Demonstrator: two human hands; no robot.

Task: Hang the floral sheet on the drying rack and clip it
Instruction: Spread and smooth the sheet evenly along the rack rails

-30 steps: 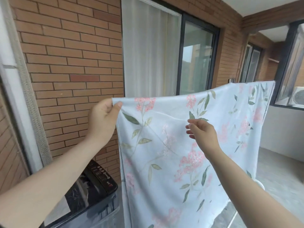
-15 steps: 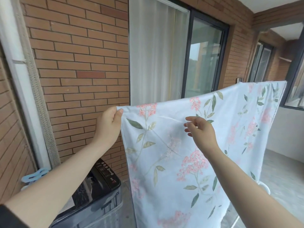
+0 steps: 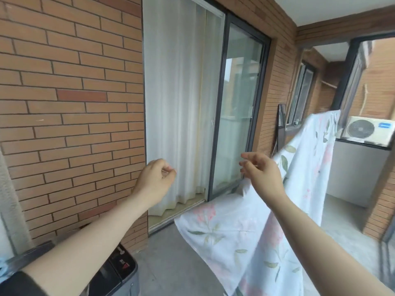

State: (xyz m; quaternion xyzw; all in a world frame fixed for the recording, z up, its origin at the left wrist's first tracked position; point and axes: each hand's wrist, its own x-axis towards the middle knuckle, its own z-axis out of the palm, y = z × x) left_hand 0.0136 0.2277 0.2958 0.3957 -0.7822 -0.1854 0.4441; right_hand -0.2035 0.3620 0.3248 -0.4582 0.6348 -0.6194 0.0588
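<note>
The floral sheet (image 3: 241,229), pale blue with pink flowers and green leaves, billows loose in the air below and beyond my hands. Its far end (image 3: 327,124) stays draped high up at the right, and the drying rack under it is hidden by the cloth. My left hand (image 3: 156,180) is raised in front of the brick wall, its fingers curled in with nothing in them. My right hand (image 3: 263,174) is up beside the sheet with fingers loosely spread, apart from the cloth.
A black-topped washing machine (image 3: 119,270) stands at the lower left by the brick wall (image 3: 70,103). Behind my hands are a white curtain (image 3: 177,103) and a sliding glass door (image 3: 241,116). An air-conditioner unit (image 3: 367,130) sits at the far right.
Both hands have let go of the sheet's top edge. The near part of the sheet has dropped and swung away to the right, and the view has turned right.
</note>
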